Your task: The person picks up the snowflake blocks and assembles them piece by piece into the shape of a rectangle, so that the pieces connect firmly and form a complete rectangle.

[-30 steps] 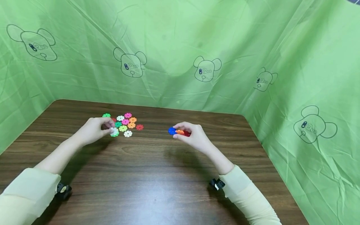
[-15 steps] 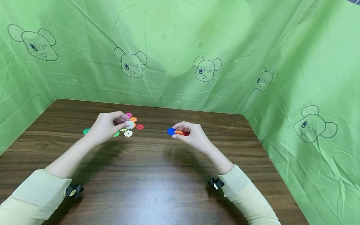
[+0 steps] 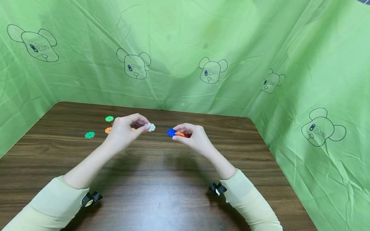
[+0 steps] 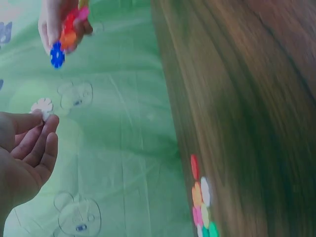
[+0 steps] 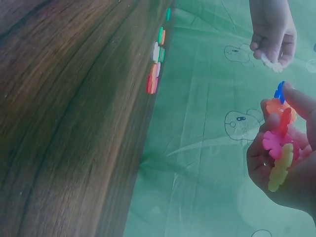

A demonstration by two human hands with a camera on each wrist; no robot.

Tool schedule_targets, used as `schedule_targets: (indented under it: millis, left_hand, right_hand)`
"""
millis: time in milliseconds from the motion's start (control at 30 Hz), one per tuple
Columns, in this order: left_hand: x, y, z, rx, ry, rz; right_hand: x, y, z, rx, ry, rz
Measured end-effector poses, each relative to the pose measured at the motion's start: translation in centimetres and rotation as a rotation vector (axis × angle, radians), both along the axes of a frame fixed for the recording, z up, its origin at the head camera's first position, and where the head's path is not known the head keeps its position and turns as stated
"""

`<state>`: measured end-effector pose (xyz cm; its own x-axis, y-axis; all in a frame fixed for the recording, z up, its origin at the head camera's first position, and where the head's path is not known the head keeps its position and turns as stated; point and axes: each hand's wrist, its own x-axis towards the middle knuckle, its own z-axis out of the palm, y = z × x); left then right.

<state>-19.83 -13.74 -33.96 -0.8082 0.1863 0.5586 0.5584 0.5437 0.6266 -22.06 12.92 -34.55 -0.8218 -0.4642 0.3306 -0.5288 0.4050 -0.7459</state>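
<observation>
My left hand [image 3: 124, 131] pinches a white snowflake disc [image 3: 151, 127] between thumb and fingers, above the table. To its right, my right hand [image 3: 197, 137] holds a short chain of joined snowflake discs. A blue disc [image 3: 171, 132] forms the chain's end and points toward the white one, with a gap between them. In the right wrist view the chain runs on through an orange disc [image 5: 275, 106], a red disc [image 5: 285, 121], a pink disc [image 5: 274, 143] and a yellow disc [image 5: 280, 170], partly within the curled fingers.
Loose discs lie on the wooden table [image 3: 162, 179]: a dark green disc [image 3: 90, 134], a light green disc [image 3: 109, 118] and an orange disc [image 3: 108, 130]. Several more are mostly hidden behind my left hand. Green cloth [image 3: 179, 38] surrounds the table's back and sides.
My left hand has carried the white disc from the loose discs rightward, closer to the chain. My right hand has shifted slightly left, still holding the chain.
</observation>
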Motion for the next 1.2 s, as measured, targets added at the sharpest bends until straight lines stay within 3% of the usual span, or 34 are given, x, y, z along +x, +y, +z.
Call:
schedule_targets:
  millis: [167, 467, 800, 1200]
  left_hand:
    - [0.3, 1.4, -0.1, 0.052, 0.014, -0.021]
    - [0.3, 3.0, -0.8, 0.065, 0.038, -0.038]
    - [0.6, 3.5, -0.9, 0.069, 0.008, -0.078]
    - [0.7, 4.4, -0.9, 0.138, 0.029, -0.069]
  right_hand:
    - [0.4, -0.5, 0.5, 0.002, -0.031, -0.002]
    - [2.9, -1.4, 3.5, 0.011, -0.044, 0.014]
    - [2.8, -1.3, 3.3, -0.011, -0.048, 0.036]
    - [3.0, -1.2, 3.2, -0.040, -0.083, 0.015]
